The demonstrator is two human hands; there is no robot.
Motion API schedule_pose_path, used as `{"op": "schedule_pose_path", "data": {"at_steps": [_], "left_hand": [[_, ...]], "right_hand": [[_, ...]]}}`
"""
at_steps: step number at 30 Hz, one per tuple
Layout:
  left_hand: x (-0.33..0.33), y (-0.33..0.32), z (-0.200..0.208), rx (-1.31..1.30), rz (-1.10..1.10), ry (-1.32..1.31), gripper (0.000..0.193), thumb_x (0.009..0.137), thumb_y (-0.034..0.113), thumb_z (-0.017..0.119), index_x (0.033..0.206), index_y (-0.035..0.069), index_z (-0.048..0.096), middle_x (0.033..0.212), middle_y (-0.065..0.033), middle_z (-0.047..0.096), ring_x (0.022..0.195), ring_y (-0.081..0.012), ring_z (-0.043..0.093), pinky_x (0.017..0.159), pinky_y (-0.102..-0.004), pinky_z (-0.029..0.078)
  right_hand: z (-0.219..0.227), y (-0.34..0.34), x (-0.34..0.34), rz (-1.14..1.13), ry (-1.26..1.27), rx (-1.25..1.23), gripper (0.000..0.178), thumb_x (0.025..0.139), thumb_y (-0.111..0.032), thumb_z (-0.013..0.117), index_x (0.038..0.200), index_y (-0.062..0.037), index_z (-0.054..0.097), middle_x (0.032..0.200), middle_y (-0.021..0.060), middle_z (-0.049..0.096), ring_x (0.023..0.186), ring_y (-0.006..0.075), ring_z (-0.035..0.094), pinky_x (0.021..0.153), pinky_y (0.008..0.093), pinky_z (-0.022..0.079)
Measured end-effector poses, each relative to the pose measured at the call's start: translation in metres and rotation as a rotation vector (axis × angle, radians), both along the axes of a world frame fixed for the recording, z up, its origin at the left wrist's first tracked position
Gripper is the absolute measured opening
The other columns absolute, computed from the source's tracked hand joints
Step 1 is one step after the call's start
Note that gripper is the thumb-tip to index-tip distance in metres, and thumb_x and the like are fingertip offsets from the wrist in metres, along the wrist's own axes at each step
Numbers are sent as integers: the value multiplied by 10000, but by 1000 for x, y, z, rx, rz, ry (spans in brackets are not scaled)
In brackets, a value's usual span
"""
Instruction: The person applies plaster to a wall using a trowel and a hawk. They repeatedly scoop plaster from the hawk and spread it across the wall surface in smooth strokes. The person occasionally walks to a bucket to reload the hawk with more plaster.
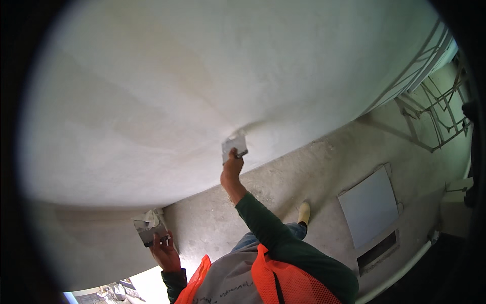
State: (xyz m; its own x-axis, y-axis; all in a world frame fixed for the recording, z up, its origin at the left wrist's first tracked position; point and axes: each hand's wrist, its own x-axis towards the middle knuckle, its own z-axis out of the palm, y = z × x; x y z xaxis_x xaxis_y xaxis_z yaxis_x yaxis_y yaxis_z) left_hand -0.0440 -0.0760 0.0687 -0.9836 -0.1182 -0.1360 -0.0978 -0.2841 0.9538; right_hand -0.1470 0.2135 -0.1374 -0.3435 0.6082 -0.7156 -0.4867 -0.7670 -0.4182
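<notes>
My right hand [232, 169] is closed on a wide putty knife [230, 147], its thumb lying on the blade's near side. The blade is up against the pale plastered wall [152, 106], and a dark shadow spreads beside it. Lower left, my left hand [166, 253] grips a second wide putty knife [148, 235], held away from the other one. A lump of whitish putty [150, 218] sits along the far edge of that second blade. My palm hides most of its handle.
Below the wall lies a dusty concrete floor [202, 223], with my light-coloured boot [304, 213] on it. To the right are a white board [369, 205], a dark rectangular opening [377, 252] and a white pipe [400, 273]. Metal scaffold frames [430, 111] stand at far right.
</notes>
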Motion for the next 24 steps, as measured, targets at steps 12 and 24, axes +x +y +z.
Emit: {"op": "schedule_pose_path", "data": {"at_steps": [12,24], "left_hand": [[8,9,-3,40,-124,1,306,1021,101,587,1319,42,549,1177,-97,680,1000,-198,661,1029,-458,542],[25,40,1,93,-132,114,209,1024,115,585,1195,10,645,1107,-131,725,948,-207,706,1011,-473,560]], "right_hand": [[-13,44,-30,-161,140,-177,429,1029,-196,574,1405,-2,505,1297,106,607,1163,252,580,1003,380,455],[122,52,-28,-160,411,-172,421,1032,-144,571,1422,-32,461,1356,74,542,1240,200,503,1076,364,379]]}}
